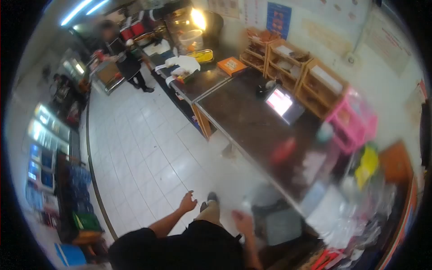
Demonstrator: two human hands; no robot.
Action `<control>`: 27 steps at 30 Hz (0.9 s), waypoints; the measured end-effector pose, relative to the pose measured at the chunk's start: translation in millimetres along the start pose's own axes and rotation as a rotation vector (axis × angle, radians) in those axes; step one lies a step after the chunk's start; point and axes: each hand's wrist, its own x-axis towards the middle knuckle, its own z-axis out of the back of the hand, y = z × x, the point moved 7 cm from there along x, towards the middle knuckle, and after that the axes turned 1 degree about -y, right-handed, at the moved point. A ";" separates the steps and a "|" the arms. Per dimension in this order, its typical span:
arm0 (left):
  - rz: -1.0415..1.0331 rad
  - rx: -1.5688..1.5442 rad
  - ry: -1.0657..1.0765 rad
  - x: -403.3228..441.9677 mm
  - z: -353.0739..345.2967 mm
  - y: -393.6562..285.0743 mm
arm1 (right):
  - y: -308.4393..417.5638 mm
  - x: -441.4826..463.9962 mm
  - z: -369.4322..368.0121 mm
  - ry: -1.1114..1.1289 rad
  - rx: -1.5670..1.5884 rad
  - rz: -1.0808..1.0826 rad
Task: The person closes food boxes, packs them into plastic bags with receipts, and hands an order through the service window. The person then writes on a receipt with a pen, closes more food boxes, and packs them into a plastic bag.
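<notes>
My left hand hangs low over the tiled floor, holding nothing, its fingers loosely bent and apart. Close by, my right hand hangs beside my leg, near the long edge of a dark table. Motion smears its fingers, so I cannot make out their shape. Neither hand touches the table. On the tabletop are a lit screen and a blurred red item.
A person in a dark apron stands ahead on the white tiled floor. Wooden shelf racks and a pink basket line the wall. Plastic bags fill the near right. Glass-door fridges stand left.
</notes>
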 end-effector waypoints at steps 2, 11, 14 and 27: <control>-0.269 0.147 -0.116 71.7 24.7 -11.1 | 12.2 104.9 -17.6 -0.139 -0.359 0.134; -0.248 -0.167 -0.224 409.9 158.4 -141.2 | 105.8 473.2 70.2 -0.363 -1.184 0.321; -0.190 -0.108 -0.346 492.0 236.9 -82.1 | 49.8 524.6 80.2 -0.153 -1.056 0.160; -0.218 0.023 -0.466 882.5 468.9 42.6 | 375.1 846.1 -324.5 -0.240 -0.201 0.044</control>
